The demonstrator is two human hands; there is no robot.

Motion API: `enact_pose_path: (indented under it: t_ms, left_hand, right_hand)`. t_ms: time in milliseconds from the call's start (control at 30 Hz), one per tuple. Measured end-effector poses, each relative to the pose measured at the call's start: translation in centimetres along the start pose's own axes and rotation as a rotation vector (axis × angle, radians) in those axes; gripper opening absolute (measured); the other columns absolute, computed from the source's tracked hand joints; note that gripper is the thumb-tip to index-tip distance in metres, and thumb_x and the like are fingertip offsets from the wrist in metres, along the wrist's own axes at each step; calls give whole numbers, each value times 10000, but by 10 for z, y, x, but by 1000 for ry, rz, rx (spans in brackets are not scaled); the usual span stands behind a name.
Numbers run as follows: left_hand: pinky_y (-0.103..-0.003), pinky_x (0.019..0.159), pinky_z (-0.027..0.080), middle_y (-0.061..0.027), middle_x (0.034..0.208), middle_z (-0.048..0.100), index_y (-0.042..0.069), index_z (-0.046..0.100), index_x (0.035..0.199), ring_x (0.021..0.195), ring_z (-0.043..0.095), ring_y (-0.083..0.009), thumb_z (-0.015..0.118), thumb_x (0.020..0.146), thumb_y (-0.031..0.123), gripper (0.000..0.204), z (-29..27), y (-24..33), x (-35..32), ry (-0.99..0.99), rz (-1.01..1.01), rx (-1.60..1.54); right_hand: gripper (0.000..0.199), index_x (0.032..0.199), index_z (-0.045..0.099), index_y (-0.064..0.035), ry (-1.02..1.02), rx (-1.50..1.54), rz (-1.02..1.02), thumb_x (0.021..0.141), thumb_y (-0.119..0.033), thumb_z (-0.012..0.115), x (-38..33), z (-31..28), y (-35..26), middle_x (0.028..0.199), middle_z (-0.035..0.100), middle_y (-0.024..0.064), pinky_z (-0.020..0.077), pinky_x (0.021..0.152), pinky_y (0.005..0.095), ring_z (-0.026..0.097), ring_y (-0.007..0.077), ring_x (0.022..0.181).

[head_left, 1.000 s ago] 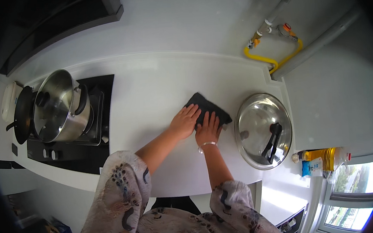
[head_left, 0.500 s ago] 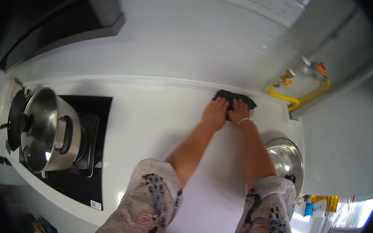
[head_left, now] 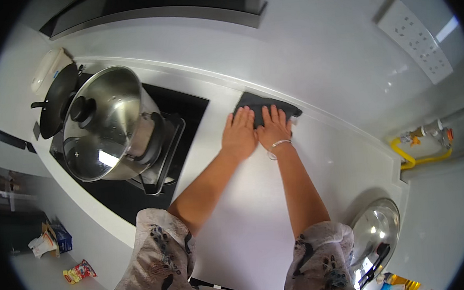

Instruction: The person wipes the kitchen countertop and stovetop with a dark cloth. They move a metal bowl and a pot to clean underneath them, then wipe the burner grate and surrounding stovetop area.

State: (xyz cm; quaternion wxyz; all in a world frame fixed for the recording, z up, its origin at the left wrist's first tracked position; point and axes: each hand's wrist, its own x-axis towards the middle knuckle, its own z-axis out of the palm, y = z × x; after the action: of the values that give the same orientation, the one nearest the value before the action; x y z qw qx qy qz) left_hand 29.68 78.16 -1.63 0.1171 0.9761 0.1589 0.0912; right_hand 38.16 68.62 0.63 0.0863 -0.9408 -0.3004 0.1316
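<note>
A dark grey cloth [head_left: 258, 100] lies on the white countertop [head_left: 237, 210], close to the back edge by the wall. My left hand [head_left: 238, 138] rests palm down on the cloth's near left part, fingers stretched out. Beside it, my right hand [head_left: 274, 131] presses flat on the cloth's near side with fingers slightly spread; a bracelet circles that wrist. Both arms reach forward in patterned sleeves. The palms hide part of the cloth's near edge.
To the left, a steel pot [head_left: 111, 122] with a glass lid stands on the black stove [head_left: 186, 113], a dark pan [head_left: 57, 101] behind it. A shiny round metal piece of cookware [head_left: 383, 226] sits at the right. Yellow gas piping [head_left: 429, 158] runs along the right wall.
Both hands and the cloth have slid left along the back of the counter, from near the yellow pipe toward the stove. The view has also turned left.
</note>
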Motion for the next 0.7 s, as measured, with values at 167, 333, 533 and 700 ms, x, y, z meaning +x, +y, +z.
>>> enact_pose_path:
  t_ms: [167, 333, 533, 700]
  left_hand:
    - [-477, 1162, 84, -130, 1500, 336, 17, 374, 1418, 1404, 276, -231, 392, 949, 323, 559, -25, -43, 16, -64, -7, 205]
    - [-469, 1169, 16, -120, 1530, 282, 4, 313, 1447, 1432, 209, -233, 324, 955, 302, 575, -42, -42, 6, -163, -138, 209]
    - [-486, 1165, 28, -123, 1528, 284, -8, 305, 1448, 1437, 192, -249, 330, 946, 275, 577, -42, -68, 31, -119, -194, 374]
    - [-471, 1151, 160, -123, 1482, 367, 6, 372, 1414, 1405, 271, -249, 375, 934, 281, 553, -41, -86, 49, -110, -279, 253]
  right_hand:
    - [595, 1483, 281, -160, 24, 50, 45, 927, -339, 395, 16, 12, -54, 1556, 200, 86, 102, 1146, 507, 165, 288, 1422]
    - [465, 1360, 469, -136, 193, 28, -101, 919, -285, 477, 19, 17, -59, 1429, 393, 81, 273, 1065, 457, 347, 277, 1304]
    - [373, 1252, 575, -117, 410, 290, -335, 891, -136, 483, 50, 35, -75, 1377, 486, 44, 316, 1050, 426, 409, 233, 1282]
    - [463, 1424, 396, -210, 95, 103, -330, 961, -230, 398, 52, 18, -84, 1525, 303, -15, 154, 1152, 419, 245, 201, 1407]
